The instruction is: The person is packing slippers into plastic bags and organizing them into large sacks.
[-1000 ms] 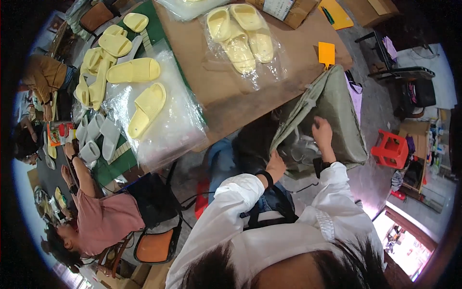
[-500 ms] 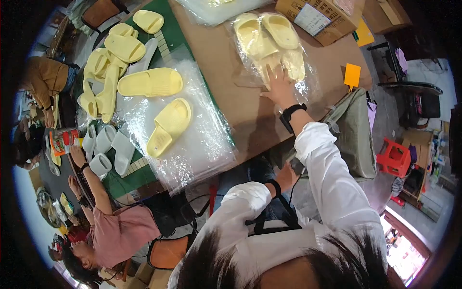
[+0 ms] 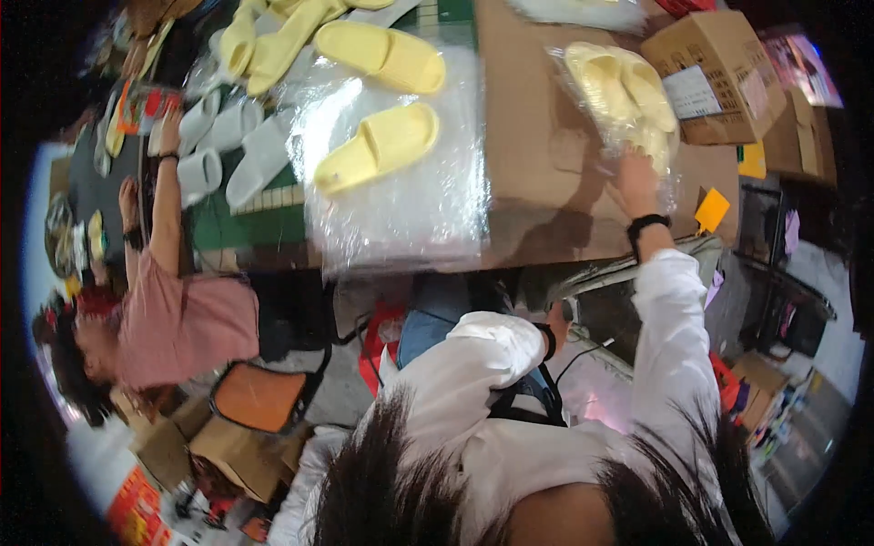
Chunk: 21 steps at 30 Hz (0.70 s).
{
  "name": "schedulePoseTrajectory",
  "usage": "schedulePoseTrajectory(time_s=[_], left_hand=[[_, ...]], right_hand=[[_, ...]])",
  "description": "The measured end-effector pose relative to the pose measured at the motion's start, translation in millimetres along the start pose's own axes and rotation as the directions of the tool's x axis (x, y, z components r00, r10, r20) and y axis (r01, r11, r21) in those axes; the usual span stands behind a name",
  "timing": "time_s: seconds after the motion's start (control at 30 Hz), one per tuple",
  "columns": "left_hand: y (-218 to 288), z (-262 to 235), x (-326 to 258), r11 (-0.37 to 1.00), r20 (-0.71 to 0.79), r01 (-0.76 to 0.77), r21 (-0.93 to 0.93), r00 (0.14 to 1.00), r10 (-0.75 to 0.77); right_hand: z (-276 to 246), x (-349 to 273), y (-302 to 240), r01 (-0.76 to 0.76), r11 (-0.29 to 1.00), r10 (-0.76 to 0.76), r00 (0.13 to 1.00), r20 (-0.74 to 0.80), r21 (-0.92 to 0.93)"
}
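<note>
While lying in the upper right of the frame on the brown cardboard-covered table [image 3: 546, 173], bagged pair of yellow slippers [image 3: 624, 91] gripped at its lower end by right hand [image 3: 635, 182]. Fingers curled onto the clear plastic bag, closed around its edge; black wristband just below on the wrist, white sleeve [image 3: 669, 318] running down toward the lower centre. Left hand [image 3: 557, 329] tucked low at centre, close to the body beside a black strap; fingers mostly hidden, cannot tell how open or whether holding anything.

Just right of the bagged pair, at the upper right edge, brown cardboard box [image 3: 710, 82] with a white label. Below that, near the table edge, small orange tag [image 3: 711, 209].

Left of the hand, centre top, large clear plastic sheet [image 3: 391, 200] spread on the table with two loose yellow slippers [image 3: 378, 146] on it, well apart from the bagged pair. Further left, over a green mat, row of pale grey slippers [image 3: 232, 150] and more yellow ones at upper left.

Far left, second person in a pink shirt [image 3: 187, 328], arm stretched up toward the grey slippers. Lower left, orange chair seat [image 3: 264, 396] and cardboard boxes on the floor.
</note>
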<state>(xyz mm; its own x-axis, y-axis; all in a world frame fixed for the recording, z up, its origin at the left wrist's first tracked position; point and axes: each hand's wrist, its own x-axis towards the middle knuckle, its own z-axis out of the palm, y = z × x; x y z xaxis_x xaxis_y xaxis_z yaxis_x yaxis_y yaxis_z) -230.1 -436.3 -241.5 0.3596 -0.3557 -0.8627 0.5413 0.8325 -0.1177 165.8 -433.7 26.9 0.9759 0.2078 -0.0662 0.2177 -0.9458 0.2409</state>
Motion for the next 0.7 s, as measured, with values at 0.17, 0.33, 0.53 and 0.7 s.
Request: schedulePoseTrajectory(time_s=[0.17,0.33,0.53,0.7], left_hand=[[-17,59,-28,0.966,-0.028,-0.246,-0.078,0.969,0.244],[11,102,-90,0.787,-0.087,-0.287,-0.547,0.954,0.288],[26,130,-125,0.376,-0.126,-0.213,-0.902,0.962,0.243],[26,128,-116,-0.018,-0.157,-0.156,-0.988,0.975,0.156]], right_hand=[[-23,-49,114,-0.030,0.992,0.029,0.999,-0.013,-0.120],[-106,-139,162,-0.126,0.982,0.155,0.963,-0.221,0.141],[-135,-299,225,-0.085,0.824,0.232,0.953,-0.197,0.560],[-84,-414,254,-0.370,0.503,0.373,0.908,0.190,0.781]])
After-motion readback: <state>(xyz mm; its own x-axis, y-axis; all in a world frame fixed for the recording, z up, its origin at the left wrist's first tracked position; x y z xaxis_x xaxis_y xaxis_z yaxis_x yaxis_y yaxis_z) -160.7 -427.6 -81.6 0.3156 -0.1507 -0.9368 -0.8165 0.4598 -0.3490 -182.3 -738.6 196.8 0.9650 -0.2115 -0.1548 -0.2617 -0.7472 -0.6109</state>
